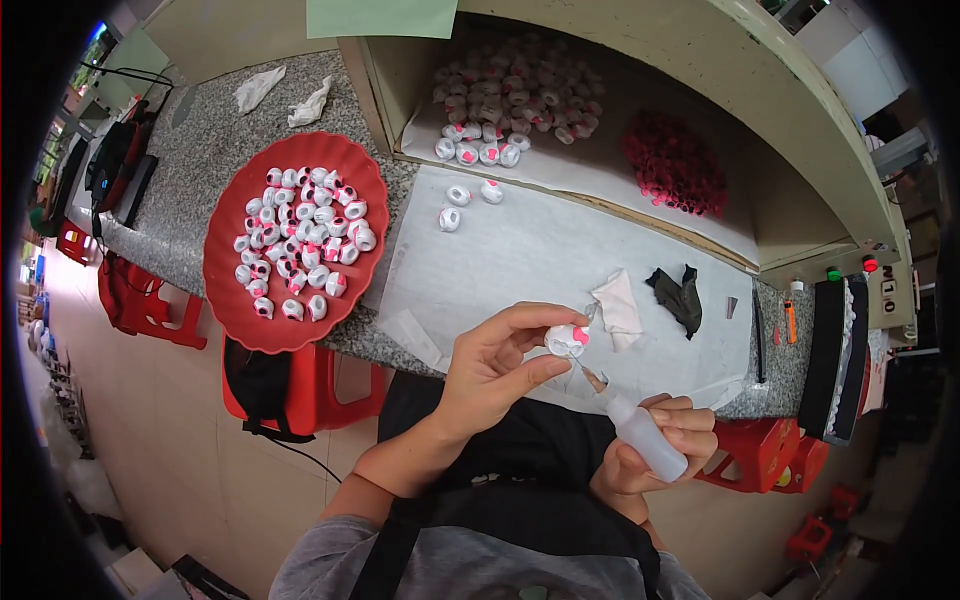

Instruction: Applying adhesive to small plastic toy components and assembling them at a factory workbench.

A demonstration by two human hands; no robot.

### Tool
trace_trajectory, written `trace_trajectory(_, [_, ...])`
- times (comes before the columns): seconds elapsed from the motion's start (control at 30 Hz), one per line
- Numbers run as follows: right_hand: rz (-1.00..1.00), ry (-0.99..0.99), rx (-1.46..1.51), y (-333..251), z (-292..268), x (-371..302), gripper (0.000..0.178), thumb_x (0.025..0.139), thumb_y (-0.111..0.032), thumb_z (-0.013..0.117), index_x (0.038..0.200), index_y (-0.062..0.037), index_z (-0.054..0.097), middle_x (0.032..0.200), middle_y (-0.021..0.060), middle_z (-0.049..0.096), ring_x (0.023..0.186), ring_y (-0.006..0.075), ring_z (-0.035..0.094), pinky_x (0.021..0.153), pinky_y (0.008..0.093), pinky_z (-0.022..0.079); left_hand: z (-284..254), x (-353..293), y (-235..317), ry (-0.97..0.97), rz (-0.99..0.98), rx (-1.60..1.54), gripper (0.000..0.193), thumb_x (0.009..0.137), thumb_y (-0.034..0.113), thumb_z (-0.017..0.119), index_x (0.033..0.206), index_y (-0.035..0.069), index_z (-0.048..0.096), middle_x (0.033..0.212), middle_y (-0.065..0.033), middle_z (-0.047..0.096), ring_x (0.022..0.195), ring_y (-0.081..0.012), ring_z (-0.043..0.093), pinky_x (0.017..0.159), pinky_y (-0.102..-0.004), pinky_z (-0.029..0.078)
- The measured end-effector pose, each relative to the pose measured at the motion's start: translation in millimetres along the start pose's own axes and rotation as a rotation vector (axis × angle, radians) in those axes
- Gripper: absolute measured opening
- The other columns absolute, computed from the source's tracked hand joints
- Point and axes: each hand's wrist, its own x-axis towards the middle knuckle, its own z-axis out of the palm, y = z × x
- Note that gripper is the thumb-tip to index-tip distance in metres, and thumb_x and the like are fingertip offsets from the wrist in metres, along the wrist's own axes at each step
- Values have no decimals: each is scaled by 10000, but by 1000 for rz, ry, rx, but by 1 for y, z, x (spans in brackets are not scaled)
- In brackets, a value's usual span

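Between the thumb and fingers of my left hand [485,375] is a small round white piece [566,340] with a pink patch. My right hand [690,420] is wrapped round a translucent squeeze bottle [650,447]. The bottle's thin nozzle [592,379] points up and left at the underside of the white piece; whether it touches cannot be made out. White paper [530,255] lies beneath on the table. Three loose white pieces [458,194] stand on its far left part. A crumpled white cloth [620,310] and a black cloth [680,298] lie beyond my hands.
At left, a red scalloped plate [224,250] holds many white, pink and dark pieces. The shelf [755,225] at the back carries a heap of white pieces [515,85] and a pile of pink parts [675,165]. An orange tool [790,322] lies at right; red stools [755,452] stand below.
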Motion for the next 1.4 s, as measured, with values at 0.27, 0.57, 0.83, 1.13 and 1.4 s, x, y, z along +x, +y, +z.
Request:
trace_trajectory(0.27, [-27,-20,9,1,-2,0,400,623,-224,695,804,-76,371,753,50,393,567,115,385,484,214,351,1,0,0,8,-30,-18,340,698,-53,544,1023,-30,447,1006,-172,503,945,-197,486,813,-301,380])
trace_trajectory(0.57, [-51,-26,9,2,-5,1,368,620,-169,688,810,-80,386,757,49,392,570,117,385,477,213,352,1,0,-1,30,-34,-31,348,700,-52,539,1034,-34,442,1005,-178,507,934,-191,495,813,-297,382])
trace_trajectory(0.83, [-73,-33,-35,1,-6,2,374,628,-183,690,821,-76,387,752,49,386,577,118,392,483,215,360,1,-1,-2,8,-77,-18,355,696,-56,538,1037,-39,441,1005,-173,508,923,-179,498,809,-286,384])
trace_trajectory(1.13, [-80,-46,-28,1,-6,1,379,635,-200,689,825,-75,386,754,51,388,570,116,390,487,212,366,2,0,-2,-2,-87,-31,356,690,-65,539,1033,-41,444,1008,-171,505,929,-181,495,810,-288,384])
trace_trajectory(1.4, [-61,-52,-34,0,-5,0,383,642,-230,687,824,-81,384,757,49,394,566,113,384,481,210,359,1,-1,-4,-2,-100,-35,352,691,-69,538,1029,-41,447,1003,-165,505,931,-181,493,813,-290,382])
